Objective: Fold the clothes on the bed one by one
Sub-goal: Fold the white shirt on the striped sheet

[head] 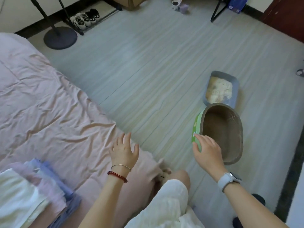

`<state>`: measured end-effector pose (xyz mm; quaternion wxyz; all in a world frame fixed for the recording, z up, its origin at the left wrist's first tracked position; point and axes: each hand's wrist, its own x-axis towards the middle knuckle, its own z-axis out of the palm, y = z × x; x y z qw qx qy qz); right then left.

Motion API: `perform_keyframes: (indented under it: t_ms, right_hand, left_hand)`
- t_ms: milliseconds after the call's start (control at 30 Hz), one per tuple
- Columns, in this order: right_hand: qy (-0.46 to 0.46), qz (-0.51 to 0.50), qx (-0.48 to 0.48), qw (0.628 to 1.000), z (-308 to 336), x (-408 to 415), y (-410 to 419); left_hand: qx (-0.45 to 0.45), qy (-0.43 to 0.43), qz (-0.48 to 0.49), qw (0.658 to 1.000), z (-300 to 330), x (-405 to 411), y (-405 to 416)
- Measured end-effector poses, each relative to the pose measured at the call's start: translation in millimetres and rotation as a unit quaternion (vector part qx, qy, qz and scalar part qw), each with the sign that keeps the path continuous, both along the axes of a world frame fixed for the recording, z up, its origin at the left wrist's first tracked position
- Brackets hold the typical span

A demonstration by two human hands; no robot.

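Note:
A pink sheet covers the bed (41, 99) on the left. At its near left corner lies a pile of clothes (32, 191): a white piece, a pale pink one and a lilac-blue one, partly cut off by the frame edge. My left hand (124, 149) hovers over the bed's near edge with its fingers spread and holds nothing. My right hand (206, 149) is out over the floor, fingers relaxed and empty, in front of a brown oval basket. Neither hand touches the clothes.
On the grey floor to the right stand a brown oval cardboard basket with a green side (225, 134) and a grey litter tray (220, 88). A round black stand base (60, 37), shoes (85, 18) and a box sit at the far wall. My knee (179, 178) is beside the bed.

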<state>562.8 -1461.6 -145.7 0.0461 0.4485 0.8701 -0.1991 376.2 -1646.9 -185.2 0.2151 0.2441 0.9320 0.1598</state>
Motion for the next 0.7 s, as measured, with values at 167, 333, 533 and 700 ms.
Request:
perform_keyframes:
  t_ms: [167,333,533,700]
  right_hand:
    - [0.015,0.001,0.003,1.0,-8,-61,82]
    - [-0.02,0.038,0.008,0.999,-11,-171,176]
    - [-0.014,0.16,0.026,0.987,2,-359,242]
    - [0.018,0.258,0.007,0.966,3,-522,263]
  left_hand:
    - [-0.012,-0.01,0.015,1.0,-15,-58,60]
    - [-0.02,-0.02,0.044,0.999,-19,-158,141]
    - [-0.022,0.055,0.07,0.996,13,-297,198]
    - [-0.05,0.063,0.167,0.983,22,-403,194]
